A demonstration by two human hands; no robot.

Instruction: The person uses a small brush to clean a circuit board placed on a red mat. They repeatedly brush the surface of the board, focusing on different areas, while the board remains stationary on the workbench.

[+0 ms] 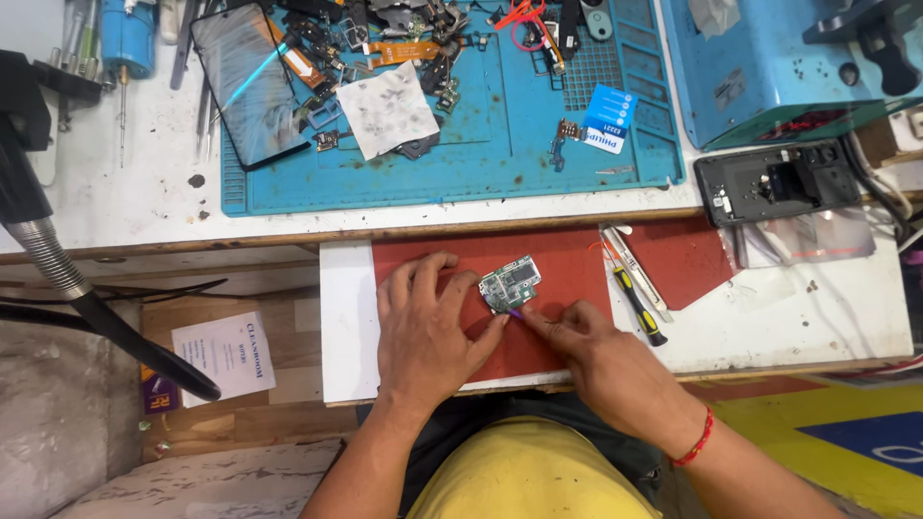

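Observation:
A small green circuit board [511,283] lies on a red mat [567,264] on the pull-out shelf. My left hand [428,332] rests flat on the mat, fingers spread, its fingertips against the board's left edge. My right hand [582,348] pinches a thin purple-tipped tool [514,311], whose tip touches the board's lower edge. A red string band is on my right wrist.
A black-and-yellow screwdriver [638,306] and tweezers [629,264] lie right of the board. A blue work mat [500,144] above holds a phone screen [248,82], a stained tissue [387,108] and several loose parts. A black phone frame [777,183] sits at right, a flexible lamp arm [58,259] at left.

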